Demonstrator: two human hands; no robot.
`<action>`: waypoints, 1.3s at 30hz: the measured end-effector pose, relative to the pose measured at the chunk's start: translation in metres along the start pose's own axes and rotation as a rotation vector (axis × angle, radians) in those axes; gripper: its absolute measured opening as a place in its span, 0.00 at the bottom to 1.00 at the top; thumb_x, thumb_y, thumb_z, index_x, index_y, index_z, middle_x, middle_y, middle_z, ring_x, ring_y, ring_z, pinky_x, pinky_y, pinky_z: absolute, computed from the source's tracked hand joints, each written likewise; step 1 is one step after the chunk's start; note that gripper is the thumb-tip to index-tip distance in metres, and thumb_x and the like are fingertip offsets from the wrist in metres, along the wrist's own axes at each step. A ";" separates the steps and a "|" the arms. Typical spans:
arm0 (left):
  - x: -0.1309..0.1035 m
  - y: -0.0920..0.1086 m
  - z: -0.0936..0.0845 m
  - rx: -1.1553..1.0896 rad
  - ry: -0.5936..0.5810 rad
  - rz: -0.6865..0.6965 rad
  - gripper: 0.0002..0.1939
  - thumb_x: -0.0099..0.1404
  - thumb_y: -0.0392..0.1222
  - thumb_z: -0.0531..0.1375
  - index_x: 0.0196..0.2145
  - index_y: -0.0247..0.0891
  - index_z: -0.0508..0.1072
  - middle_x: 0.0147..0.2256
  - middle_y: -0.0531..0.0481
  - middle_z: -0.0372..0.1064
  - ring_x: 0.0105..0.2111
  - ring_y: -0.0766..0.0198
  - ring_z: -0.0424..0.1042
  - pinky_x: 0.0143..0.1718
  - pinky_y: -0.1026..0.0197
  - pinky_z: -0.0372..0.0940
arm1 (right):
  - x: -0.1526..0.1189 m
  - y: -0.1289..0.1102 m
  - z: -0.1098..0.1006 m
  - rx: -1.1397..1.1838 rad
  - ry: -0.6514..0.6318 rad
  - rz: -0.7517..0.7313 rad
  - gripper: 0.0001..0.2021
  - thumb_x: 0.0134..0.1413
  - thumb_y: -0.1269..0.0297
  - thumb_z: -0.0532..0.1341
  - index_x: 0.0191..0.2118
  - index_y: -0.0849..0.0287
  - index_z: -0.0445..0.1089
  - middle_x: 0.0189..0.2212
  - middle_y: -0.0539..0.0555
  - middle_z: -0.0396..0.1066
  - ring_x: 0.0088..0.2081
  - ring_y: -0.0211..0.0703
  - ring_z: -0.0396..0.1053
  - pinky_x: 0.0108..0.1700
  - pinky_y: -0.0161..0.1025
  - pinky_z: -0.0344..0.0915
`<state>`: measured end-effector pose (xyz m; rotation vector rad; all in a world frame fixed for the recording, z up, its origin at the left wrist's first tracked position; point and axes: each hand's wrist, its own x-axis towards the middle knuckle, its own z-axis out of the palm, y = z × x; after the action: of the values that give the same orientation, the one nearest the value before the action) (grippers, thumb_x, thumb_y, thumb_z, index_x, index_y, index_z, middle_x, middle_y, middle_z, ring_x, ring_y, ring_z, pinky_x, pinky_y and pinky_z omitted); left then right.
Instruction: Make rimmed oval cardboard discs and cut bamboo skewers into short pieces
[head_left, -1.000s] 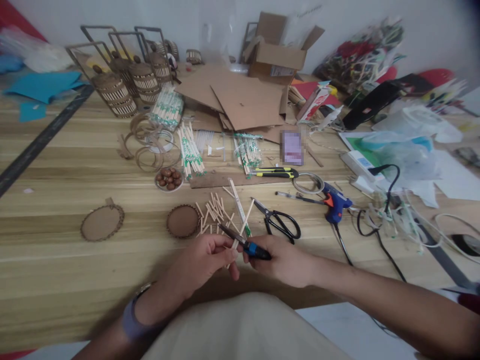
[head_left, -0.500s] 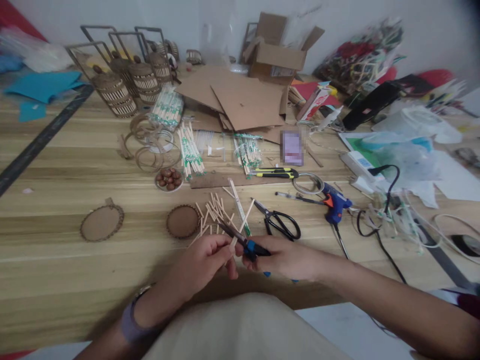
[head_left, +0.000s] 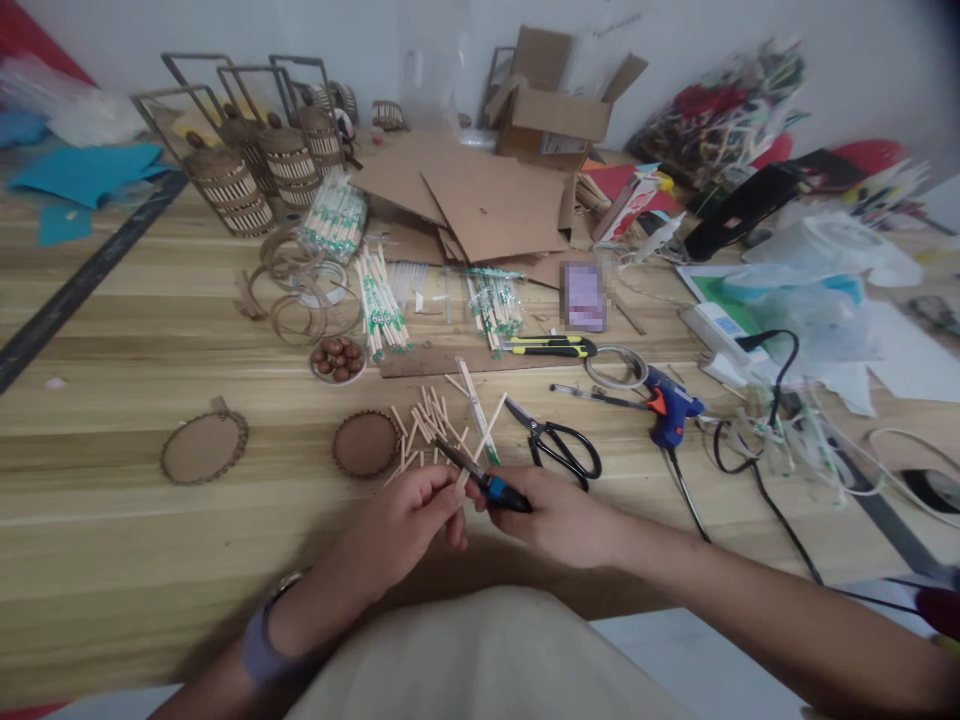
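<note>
Between the thumb and fingers of my left hand (head_left: 427, 505) is a pale wooden stick (head_left: 491, 425), slanting up and to the right. My right hand (head_left: 559, 515) is closed round hand shears (head_left: 501, 490) with black and blue handles. Their dark blades cross the stick just above my left fingertips; whether they have cut into it I cannot tell. Beyond the blades lies a loose heap of short cut sticks (head_left: 429, 415). A paper-wrapped pair of chopsticks (head_left: 474, 405) is beside it. Left of the heap sits a round brown disc with a braided rim (head_left: 366, 443).
Black scissors (head_left: 562, 445) and a blue glue gun (head_left: 671, 410) lie to the right. A second braided disc (head_left: 204, 445) is at left. Farther back are a bowl of brown beads (head_left: 337, 358), a utility knife (head_left: 551, 346), wrapped chopsticks (head_left: 381, 300), cardboard sheets (head_left: 495, 210) and woven lanterns (head_left: 229, 190).
The shears' handles have come together in my right hand; their blue ends no longer show below it. Both hands have shifted slightly left, with the stick still in my left fingers.
</note>
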<state>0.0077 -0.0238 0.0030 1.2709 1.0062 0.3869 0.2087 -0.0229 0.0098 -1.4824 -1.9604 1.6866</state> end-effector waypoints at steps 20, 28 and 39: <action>0.007 0.001 -0.002 0.907 0.177 0.018 0.12 0.74 0.35 0.48 0.41 0.37 0.71 0.38 0.42 0.78 0.37 0.52 0.78 0.36 0.56 0.64 | 0.015 0.006 0.005 -0.421 0.466 -0.217 0.09 0.60 0.72 0.59 0.47 0.59 0.67 0.45 0.61 0.73 0.48 0.53 0.72 0.48 0.46 0.68; 0.012 -0.002 0.003 1.269 0.267 0.105 0.14 0.70 0.29 0.49 0.38 0.36 0.74 0.33 0.40 0.78 0.35 0.50 0.79 0.36 0.53 0.66 | 0.024 -0.005 0.018 -0.660 0.537 0.052 0.05 0.61 0.66 0.61 0.42 0.59 0.69 0.41 0.60 0.72 0.42 0.54 0.73 0.39 0.42 0.66; 0.015 -0.005 0.009 1.225 0.334 0.075 0.16 0.66 0.26 0.48 0.36 0.33 0.76 0.29 0.36 0.77 0.32 0.48 0.77 0.39 0.50 0.60 | 0.037 -0.009 0.028 -0.718 0.533 0.123 0.06 0.61 0.66 0.60 0.43 0.59 0.68 0.43 0.65 0.72 0.42 0.58 0.72 0.41 0.46 0.66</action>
<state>0.0217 -0.0196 -0.0084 2.3882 1.5666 -0.0167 0.1669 -0.0126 -0.0090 -2.0218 -2.2603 0.4828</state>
